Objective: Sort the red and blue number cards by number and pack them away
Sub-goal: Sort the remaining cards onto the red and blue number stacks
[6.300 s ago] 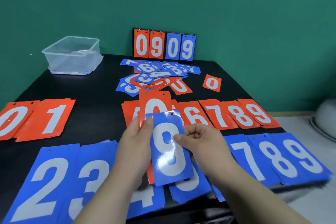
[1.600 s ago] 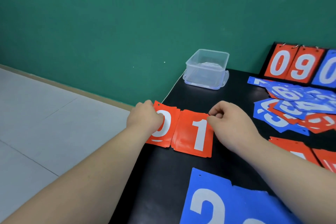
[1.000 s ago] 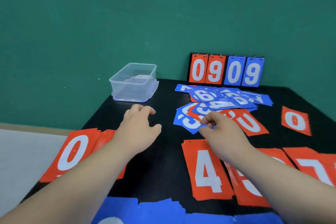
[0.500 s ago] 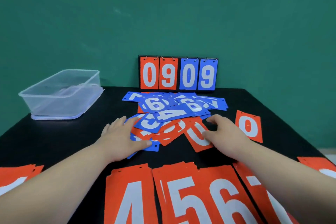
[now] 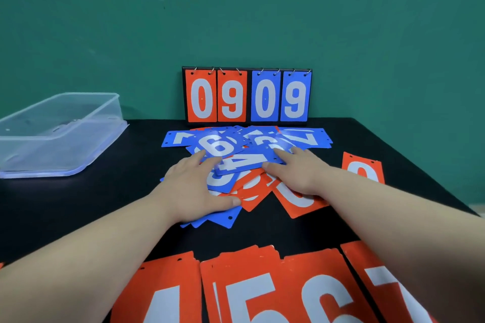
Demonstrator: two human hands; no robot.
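Red sorted stacks [image 5: 262,288] lie near; both hands, left [image 5: 194,191] and right [image 5: 301,173], rest flat and spread on the unsorted pile [image 5: 246,155], gripping nothing; the plastic box [image 5: 60,134] looks unpacked.

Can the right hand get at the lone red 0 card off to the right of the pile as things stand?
Probably yes. The right hand rests flat on the pile, empty, and the red 0 card lies flat just to its right on bare table, with nothing on top or between them.

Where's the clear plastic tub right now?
In the head view the clear plastic tub sits at the table's far left edge, left of the mixed card pile, apart from both hands.
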